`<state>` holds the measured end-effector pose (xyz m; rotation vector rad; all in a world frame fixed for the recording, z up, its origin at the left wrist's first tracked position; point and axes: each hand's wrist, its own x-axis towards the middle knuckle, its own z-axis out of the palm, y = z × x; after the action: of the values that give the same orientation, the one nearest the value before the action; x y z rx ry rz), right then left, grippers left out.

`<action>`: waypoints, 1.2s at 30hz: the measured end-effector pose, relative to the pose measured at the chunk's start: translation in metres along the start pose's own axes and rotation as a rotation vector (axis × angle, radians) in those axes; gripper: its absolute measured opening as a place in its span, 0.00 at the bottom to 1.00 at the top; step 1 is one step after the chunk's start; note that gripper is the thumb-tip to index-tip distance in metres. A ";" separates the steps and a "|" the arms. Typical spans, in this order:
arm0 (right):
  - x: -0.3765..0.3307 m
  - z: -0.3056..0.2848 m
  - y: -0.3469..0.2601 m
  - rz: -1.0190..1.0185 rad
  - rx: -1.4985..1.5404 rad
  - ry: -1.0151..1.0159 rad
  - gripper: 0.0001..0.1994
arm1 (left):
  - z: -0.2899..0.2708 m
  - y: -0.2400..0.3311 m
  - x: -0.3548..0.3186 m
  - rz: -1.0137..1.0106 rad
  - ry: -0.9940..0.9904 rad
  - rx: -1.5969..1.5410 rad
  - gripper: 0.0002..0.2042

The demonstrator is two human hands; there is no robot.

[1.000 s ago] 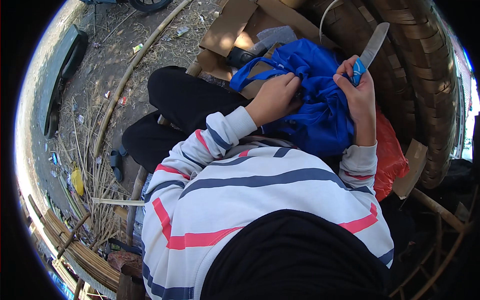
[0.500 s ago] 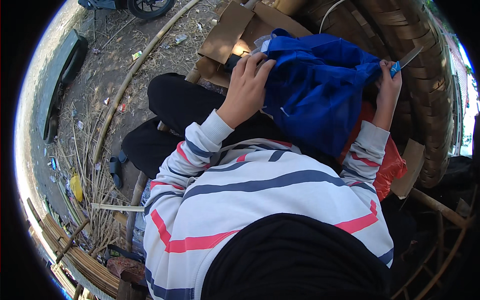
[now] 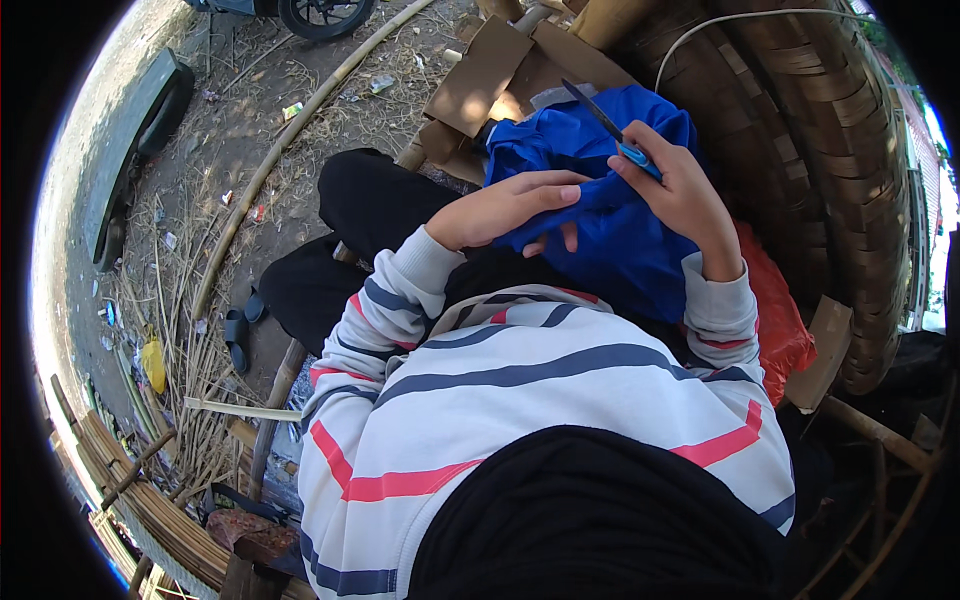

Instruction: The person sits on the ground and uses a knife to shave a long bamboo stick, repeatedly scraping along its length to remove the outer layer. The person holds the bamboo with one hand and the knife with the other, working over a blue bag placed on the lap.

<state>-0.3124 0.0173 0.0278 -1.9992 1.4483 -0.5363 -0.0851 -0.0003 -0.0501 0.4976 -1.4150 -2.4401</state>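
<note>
A heap of blue cloth (image 3: 630, 265) lies across my lap, its far part reaching to a cardboard box. My left hand (image 3: 500, 208) is closed on a fold of it, thumb on top and some fingertips showing beneath. In my right hand (image 3: 685, 190) I grip a small knife (image 3: 640, 160) by its blue handle. Its dark blade points away and to the left, over the far part of the cloth. The right fingers are also close to the fold; whether they pinch the cloth too, I cannot tell.
Beyond the cloth is the open cardboard box (image 3: 480, 75). A large woven bamboo wall (image 3: 850, 170) curves along the right, with a red plastic bag (image 3: 775, 310) beside me. Left are a bamboo pole (image 3: 270, 165), dry strips, slippers (image 3: 237, 340) and a motorbike wheel (image 3: 325, 12).
My right hand has swung inward from the far right, turning the knife from pointing right to pointing left. The left hand came down and nearer, gathering the cloth, which has bunched up.
</note>
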 end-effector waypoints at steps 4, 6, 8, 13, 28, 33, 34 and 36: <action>-0.018 -0.029 0.005 0.121 0.222 0.287 0.08 | -0.038 -0.014 0.013 -0.315 0.316 0.831 0.27; -0.026 -0.049 0.015 0.217 0.705 0.466 0.07 | -0.036 -0.023 0.008 -0.509 0.247 1.203 0.25; -0.038 -0.078 0.042 0.122 1.043 0.602 0.08 | -0.033 -0.028 0.008 -0.534 0.194 1.497 0.24; -0.060 -0.123 0.136 0.122 1.534 0.755 0.09 | 0.014 0.017 -0.036 -0.445 0.065 1.531 0.21; -0.033 -0.069 0.071 0.114 0.967 0.832 0.09 | 0.004 -0.011 0.072 0.026 0.096 1.201 0.15; -0.040 -0.066 0.099 0.181 0.895 0.930 0.08 | 0.034 -0.007 0.025 0.617 -0.002 1.250 0.06; -0.041 -0.062 0.104 0.234 0.806 0.963 0.06 | 0.046 -0.009 0.017 0.643 -0.042 1.260 0.06; -0.047 -0.056 0.125 0.438 0.610 0.976 0.06 | 0.067 -0.026 0.004 0.719 -0.051 1.330 0.06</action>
<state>-0.4511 0.0214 -0.0149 -0.8811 1.8519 -1.6426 -0.1191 0.0630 -0.0421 0.0802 -2.5029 -0.7513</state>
